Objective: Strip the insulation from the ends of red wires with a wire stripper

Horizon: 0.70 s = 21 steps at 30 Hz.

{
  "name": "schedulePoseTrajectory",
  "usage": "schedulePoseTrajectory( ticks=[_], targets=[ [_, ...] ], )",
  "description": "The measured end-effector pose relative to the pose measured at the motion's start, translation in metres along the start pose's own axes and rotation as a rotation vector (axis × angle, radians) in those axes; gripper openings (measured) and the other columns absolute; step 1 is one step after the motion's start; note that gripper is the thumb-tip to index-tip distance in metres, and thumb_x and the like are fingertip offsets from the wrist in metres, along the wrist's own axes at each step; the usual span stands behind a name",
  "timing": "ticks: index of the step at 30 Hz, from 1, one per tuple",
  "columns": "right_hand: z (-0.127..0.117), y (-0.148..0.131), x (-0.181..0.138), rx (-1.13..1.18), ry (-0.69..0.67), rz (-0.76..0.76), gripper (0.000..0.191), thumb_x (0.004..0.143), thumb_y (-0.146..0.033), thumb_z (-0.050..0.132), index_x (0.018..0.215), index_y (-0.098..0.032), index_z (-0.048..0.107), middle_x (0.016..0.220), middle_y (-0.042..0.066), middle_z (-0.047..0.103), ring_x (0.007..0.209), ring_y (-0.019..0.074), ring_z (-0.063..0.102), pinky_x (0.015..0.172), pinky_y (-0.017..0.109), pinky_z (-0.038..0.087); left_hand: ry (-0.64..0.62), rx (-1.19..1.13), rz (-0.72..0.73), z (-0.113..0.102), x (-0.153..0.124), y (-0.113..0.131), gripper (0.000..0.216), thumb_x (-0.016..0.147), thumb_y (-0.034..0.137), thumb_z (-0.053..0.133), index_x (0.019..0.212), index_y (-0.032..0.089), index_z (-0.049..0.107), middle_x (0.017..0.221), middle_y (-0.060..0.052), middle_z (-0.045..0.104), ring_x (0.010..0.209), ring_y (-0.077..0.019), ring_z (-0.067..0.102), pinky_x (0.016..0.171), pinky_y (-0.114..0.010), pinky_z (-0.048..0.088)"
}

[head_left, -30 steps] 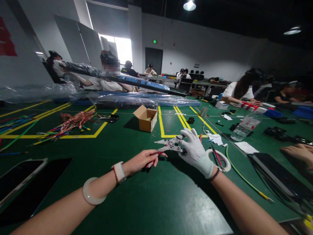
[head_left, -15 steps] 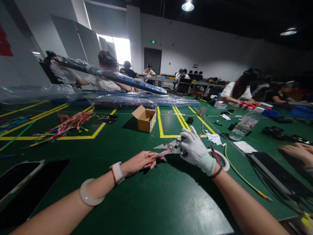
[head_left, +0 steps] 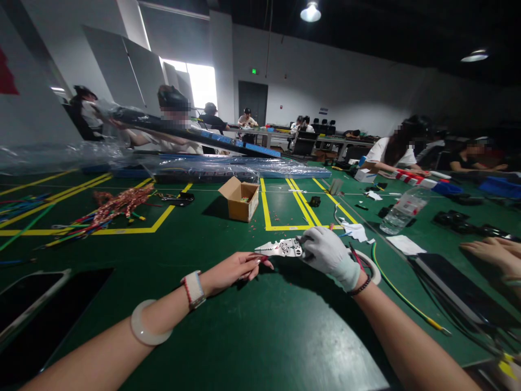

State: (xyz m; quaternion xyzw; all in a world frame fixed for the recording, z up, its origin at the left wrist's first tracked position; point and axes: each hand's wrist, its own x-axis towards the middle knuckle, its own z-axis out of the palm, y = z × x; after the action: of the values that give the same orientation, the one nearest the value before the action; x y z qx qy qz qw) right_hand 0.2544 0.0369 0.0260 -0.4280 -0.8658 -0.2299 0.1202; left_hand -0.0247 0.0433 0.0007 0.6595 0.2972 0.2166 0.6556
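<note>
My right hand (head_left: 329,253), in a white glove, grips the handles of a silver wire stripper (head_left: 280,248) whose jaws now look closed and point left. My bare left hand (head_left: 233,269) pinches a short red wire (head_left: 264,259) and holds its end at the stripper's jaws, just above the green table (head_left: 252,331). A roll of white tape (head_left: 372,266) lies right behind my right wrist.
A small open cardboard box (head_left: 240,199) stands beyond the hands. A bundle of coloured wires (head_left: 109,209) lies at left, a phone (head_left: 24,298) at near left, a plastic bottle (head_left: 402,212) and a green-yellow cable (head_left: 402,296) at right. Another person's hand (head_left: 488,252) rests at the right edge.
The stripper's jaws were spread apart and have closed; my right fingers, raised before, have curled around the handles. My left hand stayed at the jaws with the red wire.
</note>
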Motion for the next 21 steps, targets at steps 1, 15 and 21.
schedulePoseTrajectory(
  ticks=[1, 15, 21],
  targets=[
    [0.000, 0.000, 0.000, 0.011, 0.015, 0.005, 0.012, 0.073, -0.020, 0.059, 0.064, -0.017, 0.066, 0.083, 0.009, 0.061, 0.075, 0.0196, 0.052, 0.066, 0.033, 0.044, 0.007, -0.007, -0.001, 0.000, 0.000, 0.000, 0.036, 0.091, 0.039, 0.049, 0.109, 0.012, 0.065, 0.060, 0.004, 0.045, 0.053, -0.0084, 0.032, 0.051, -0.021, 0.025],
    [-0.002, -0.022, 0.007, 0.070, 0.059, 0.112, 0.044, 0.069, -0.025, 0.063, 0.112, -0.014, 0.064, 0.130, 0.017, 0.045, 0.127, 0.0355, 0.036, 0.113, 0.055, 0.021, 0.005, -0.223, -0.091, 0.003, -0.002, 0.003, 0.030, 0.086, 0.033, 0.062, 0.107, 0.012, 0.061, 0.078, -0.005, 0.069, 0.061, -0.0112, 0.062, 0.059, -0.022, 0.046],
    [0.004, -0.028, 0.008, 0.062, 0.101, 0.139, 0.047, 0.067, -0.026, 0.063, 0.113, -0.015, 0.063, 0.124, 0.016, 0.048, 0.126, 0.0353, 0.036, 0.113, 0.056, 0.020, -0.012, -0.271, -0.079, 0.004, -0.002, 0.000, 0.030, 0.084, 0.033, 0.066, 0.104, 0.012, 0.059, 0.082, -0.009, 0.072, 0.065, -0.0153, 0.067, 0.066, -0.028, 0.050]
  ],
)
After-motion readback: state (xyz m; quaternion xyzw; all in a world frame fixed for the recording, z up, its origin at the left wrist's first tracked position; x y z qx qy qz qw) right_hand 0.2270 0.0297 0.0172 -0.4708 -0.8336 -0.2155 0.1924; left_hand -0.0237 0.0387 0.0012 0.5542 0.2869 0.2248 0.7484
